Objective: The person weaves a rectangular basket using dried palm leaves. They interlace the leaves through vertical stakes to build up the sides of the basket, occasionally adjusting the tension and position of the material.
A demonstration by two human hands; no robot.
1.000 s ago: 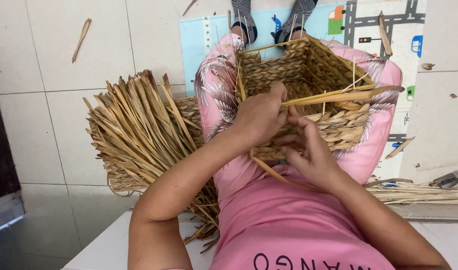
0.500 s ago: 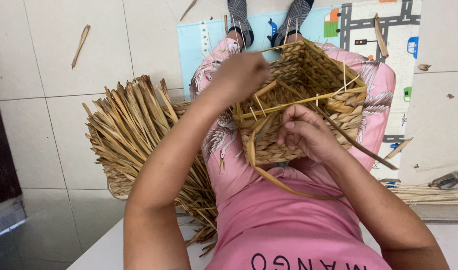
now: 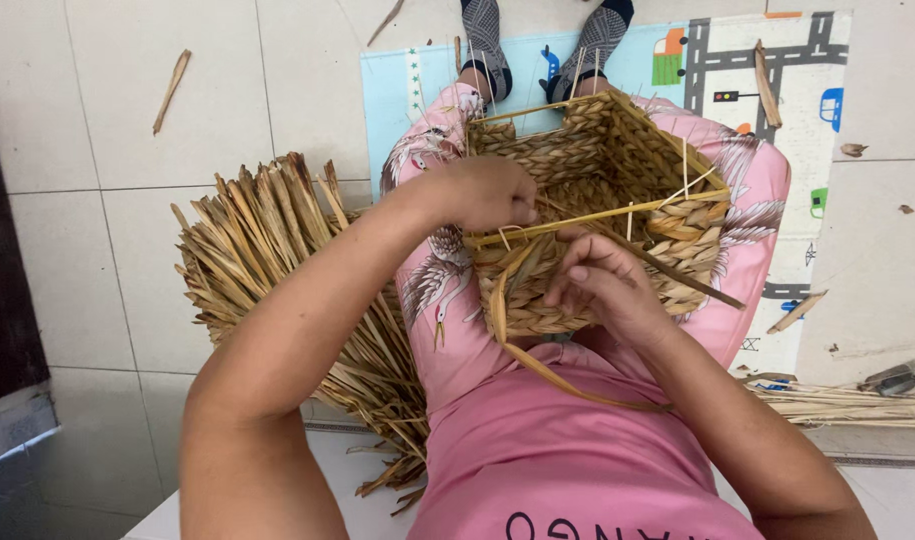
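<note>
a half-woven square basket [image 3: 597, 200] of dried straw-coloured leaf rests on the person's lap, across pink patterned trousers [image 3: 437, 290], tipped so its open mouth faces up and away. the left hand [image 3: 487, 193] is closed in a fist at the near left corner of the rim, pinching a thin stiff strand [image 3: 617, 212] that runs straight across the opening to the right rim. the right hand [image 3: 602, 285] lies against the near wall, fingers curled and pressing on the weave, with a long flat leaf strip [image 3: 537, 365] looping down from the wall over the pink shirt; whether the fingers actually pinch that strip i cannot tell.

the basket looks light and fairly stiff in its woven walls, yet springy, so it would likely give if squeezed hard. the loose strips seem dry, bendable along their length, and apt to crack if folded sharply. the rim corners and the thick braided edge look like the firmest places to hold; the loose upright stakes sticking out above the rim would bend away.

a big bundle of dried leaves [image 3: 277, 270] lies on the tiled floor [image 3: 97, 200] just left of the legs, stray scraps lie around, and a printed play mat [image 3: 737, 60] sits under the feet.
</note>
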